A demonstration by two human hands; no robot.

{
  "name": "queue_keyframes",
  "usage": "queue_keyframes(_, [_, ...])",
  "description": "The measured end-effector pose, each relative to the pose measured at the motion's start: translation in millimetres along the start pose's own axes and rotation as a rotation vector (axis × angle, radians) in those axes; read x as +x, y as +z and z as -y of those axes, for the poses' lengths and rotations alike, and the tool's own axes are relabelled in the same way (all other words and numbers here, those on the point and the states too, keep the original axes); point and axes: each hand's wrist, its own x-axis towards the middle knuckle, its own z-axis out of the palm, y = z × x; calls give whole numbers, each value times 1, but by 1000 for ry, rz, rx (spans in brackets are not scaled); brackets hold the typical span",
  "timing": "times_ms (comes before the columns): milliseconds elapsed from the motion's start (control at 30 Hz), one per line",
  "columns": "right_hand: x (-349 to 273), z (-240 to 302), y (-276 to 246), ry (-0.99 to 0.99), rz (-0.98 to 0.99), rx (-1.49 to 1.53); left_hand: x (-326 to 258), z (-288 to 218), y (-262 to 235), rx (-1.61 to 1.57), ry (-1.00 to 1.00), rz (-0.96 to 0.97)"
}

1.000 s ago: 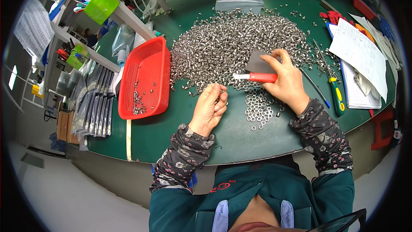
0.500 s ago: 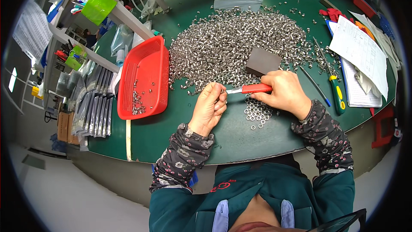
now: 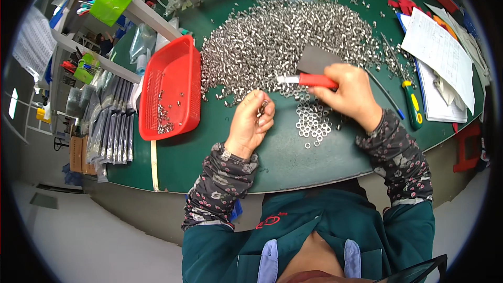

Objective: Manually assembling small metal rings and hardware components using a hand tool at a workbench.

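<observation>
Few small silver metal rings (image 3: 314, 120) laid flat beside large heap (image 3: 283, 36); red plastic mesh tray (image 3: 173, 86) nearly bare. Left hand (image 3: 251, 123) pinches rings; right hand (image 3: 351, 94) clamps red-handled tool (image 3: 309, 80).

Shiny metal rings (image 3: 293, 36), glossy red plastic tray (image 3: 173, 91), matt green tabletop (image 3: 293, 157), white paper sheets (image 3: 437, 57)

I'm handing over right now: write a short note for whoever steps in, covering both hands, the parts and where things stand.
Left hand: curled shut on a few small metal rings, resting on the green table.
Right hand: shut on the red-handled scraper, blade at the near edge of the big ring pile.
Done: a flat patch of spread rings lies before the hands; a few pieces sit in the red tray.
Left: most of the pile remains heaped.
</observation>
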Motion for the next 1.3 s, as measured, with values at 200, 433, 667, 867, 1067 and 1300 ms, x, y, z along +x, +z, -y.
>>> queue_keyframes(200, [1,-4,4,18,-52,-39,-8,1,24,687,-24,11])
queue_keyframes(433, [0,-8,8,-19,-87,0,-10,13,35,1566,231,44])
queue_keyframes(667, [0,-4,6,25,-67,3,-9,17,30,1597,345,81])
queue_keyframes(867, [-1,-10,7,128,-171,-38,-3,-3,7,128,-29,130])
queue_keyframes(1067, [-2,-15,13,92,-200,5,1,-5,-9,-82,18,90])
queue_keyframes(1300, [3,-14,10,119,-183,-40,2,-7,-8,-92,48,88])
